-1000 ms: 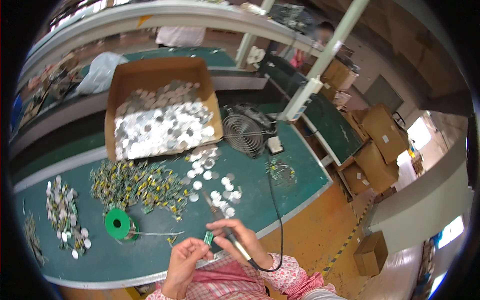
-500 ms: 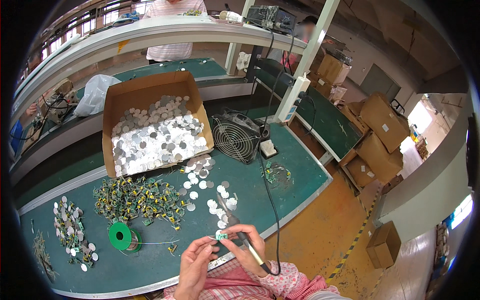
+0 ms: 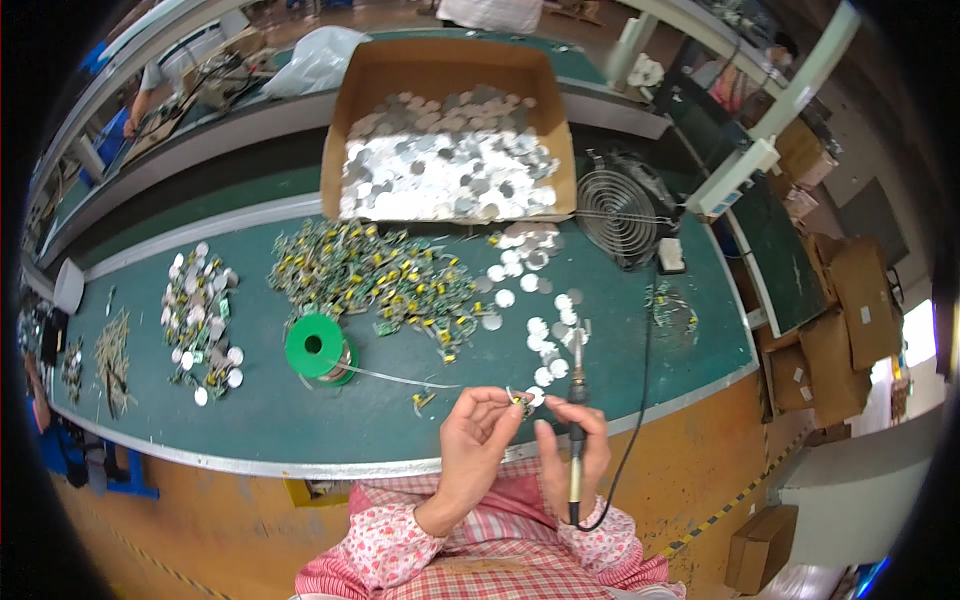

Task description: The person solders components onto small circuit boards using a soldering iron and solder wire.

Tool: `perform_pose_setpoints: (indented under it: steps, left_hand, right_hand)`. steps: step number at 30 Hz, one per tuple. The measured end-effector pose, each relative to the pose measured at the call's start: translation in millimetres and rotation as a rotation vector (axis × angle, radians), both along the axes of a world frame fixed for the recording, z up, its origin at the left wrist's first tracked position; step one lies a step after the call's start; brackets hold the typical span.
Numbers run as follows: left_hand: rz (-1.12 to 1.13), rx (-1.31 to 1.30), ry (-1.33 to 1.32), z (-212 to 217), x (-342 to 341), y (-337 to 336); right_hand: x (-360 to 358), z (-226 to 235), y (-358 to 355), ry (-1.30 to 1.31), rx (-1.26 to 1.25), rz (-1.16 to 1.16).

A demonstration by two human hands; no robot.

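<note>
Pinch the small circuit board (image 3: 517, 401) steadily in your left hand (image 3: 478, 428) just above the near edge of the worktop (image 3: 300, 420), and, with your right hand (image 3: 572, 440) gripping the soldering iron (image 3: 576, 400), bring only its tip to the joint.

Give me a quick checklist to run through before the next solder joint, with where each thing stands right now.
1. Left hand pinches the small part at its fingertips: ok.
2. Right hand grips the soldering iron with its tip pointing away from the body: ok.
3. Iron tip touching the part: cannot tell, too small.
4. Solder wire from the green spool runs toward the hands: ok.
5. Iron cord hangs over the bench edge, not across the hands: ok.
6. Small fan running: cannot tell.
</note>
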State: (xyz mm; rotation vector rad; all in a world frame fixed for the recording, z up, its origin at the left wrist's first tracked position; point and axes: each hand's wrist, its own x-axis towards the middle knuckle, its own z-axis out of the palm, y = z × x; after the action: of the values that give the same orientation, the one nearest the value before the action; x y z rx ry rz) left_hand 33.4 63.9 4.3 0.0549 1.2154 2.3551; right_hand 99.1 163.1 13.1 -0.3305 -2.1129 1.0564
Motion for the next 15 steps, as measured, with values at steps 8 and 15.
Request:
perform_pose_setpoints:
  steps: [8,15]
  left_hand:
    - [0.091,-0.725,0.851,5.0,-5.1,-25.8]
    - [-0.214,-0.544,0.665,14.1,-12.4,-36.3]
  right_hand:
    - [-7.3,12.3,-2.3,-0.119,-0.165,0.147]
    - [-0.4,11.1,-7.1,-0.149,-0.245,0.169]
